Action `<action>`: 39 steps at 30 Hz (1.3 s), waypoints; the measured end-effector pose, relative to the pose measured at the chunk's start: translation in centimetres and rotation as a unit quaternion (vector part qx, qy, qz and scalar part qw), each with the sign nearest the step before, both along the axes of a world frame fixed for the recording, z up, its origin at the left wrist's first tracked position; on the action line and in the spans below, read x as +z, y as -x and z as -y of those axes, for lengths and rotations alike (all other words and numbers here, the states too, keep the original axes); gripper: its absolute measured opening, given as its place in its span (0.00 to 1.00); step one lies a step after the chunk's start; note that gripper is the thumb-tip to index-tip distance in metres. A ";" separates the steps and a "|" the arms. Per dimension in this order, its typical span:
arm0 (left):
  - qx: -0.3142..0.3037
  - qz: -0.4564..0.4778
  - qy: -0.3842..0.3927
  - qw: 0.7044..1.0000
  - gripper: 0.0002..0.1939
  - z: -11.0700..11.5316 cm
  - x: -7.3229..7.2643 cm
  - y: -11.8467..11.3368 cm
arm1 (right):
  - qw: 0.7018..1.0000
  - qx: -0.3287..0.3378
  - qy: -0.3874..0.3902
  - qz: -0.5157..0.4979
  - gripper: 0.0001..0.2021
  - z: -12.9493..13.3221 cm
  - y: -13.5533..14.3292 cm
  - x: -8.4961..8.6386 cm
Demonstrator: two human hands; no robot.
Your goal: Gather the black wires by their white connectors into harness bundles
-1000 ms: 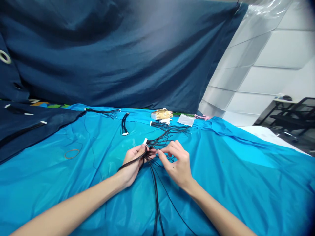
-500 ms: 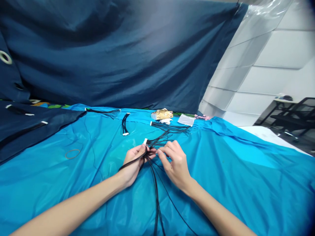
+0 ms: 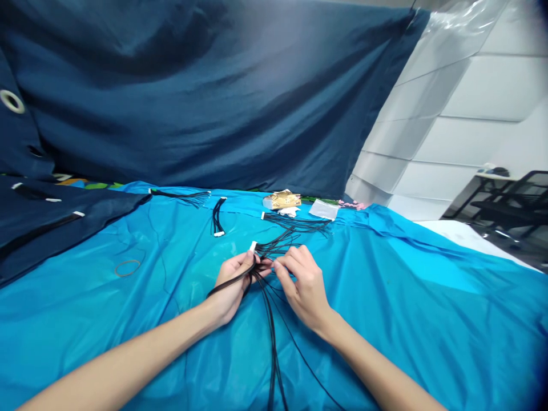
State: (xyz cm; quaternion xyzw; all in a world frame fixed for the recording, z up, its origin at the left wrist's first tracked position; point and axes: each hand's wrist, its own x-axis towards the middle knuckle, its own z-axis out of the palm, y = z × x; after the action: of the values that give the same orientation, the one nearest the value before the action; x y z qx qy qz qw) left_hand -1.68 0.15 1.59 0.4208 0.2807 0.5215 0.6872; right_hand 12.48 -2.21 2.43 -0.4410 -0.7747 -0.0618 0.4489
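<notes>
Between my hands is a wire harness [image 3: 270, 319] of thin black wires, some hanging toward me and some looping over my left wrist. My left hand [image 3: 233, 285] is closed around the bundle. A white connector [image 3: 253, 246] shows just beyond its thumb; whether it belongs to the held bundle I cannot tell. My right hand [image 3: 303, 285] pinches at the wires with thumb and forefinger, close to the left fingertips. The exact wire in that pinch is too small to make out. More loose black wires [image 3: 276, 242] fan out just behind the hands.
Blue sheeting [image 3: 406, 319] covers the surface. Farther back lie other harnesses [image 3: 295, 222], a short two-connector cable [image 3: 217, 217], a gold packet [image 3: 282, 200] and a clear bag [image 3: 324, 209]. A rubber band [image 3: 127, 268] lies left. Dark cloth [image 3: 38, 228] holds more cables.
</notes>
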 end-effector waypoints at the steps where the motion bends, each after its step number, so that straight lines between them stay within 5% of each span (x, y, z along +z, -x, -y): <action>1: 0.001 -0.001 0.002 1.000 0.13 0.0 0.0 0.0 | 1.000 0.000 0.000 0.001 0.12 0.0 0.0 0.0; 23: 0.001 -0.002 0.004 1.000 0.12 0.0 -0.1 -0.1 | 1.000 0.010 0.009 0.004 0.11 0.0 0.0 -0.1; 30: -0.033 -0.018 0.011 0.999 0.13 0.1 0.0 -0.2 | 0.996 -0.042 -0.069 0.046 0.08 0.0 0.0 -0.1; 39: -0.101 -0.044 0.003 0.994 0.14 0.4 -0.2 -0.1 | 0.998 0.029 -0.021 0.046 0.07 0.0 -0.4 0.4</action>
State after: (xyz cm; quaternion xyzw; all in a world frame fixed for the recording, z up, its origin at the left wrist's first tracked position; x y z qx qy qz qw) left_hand -1.58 -0.23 1.34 0.4673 0.2681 0.4293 0.7249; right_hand 12.86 -2.17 2.79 -0.4052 -0.8058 -0.0854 0.4234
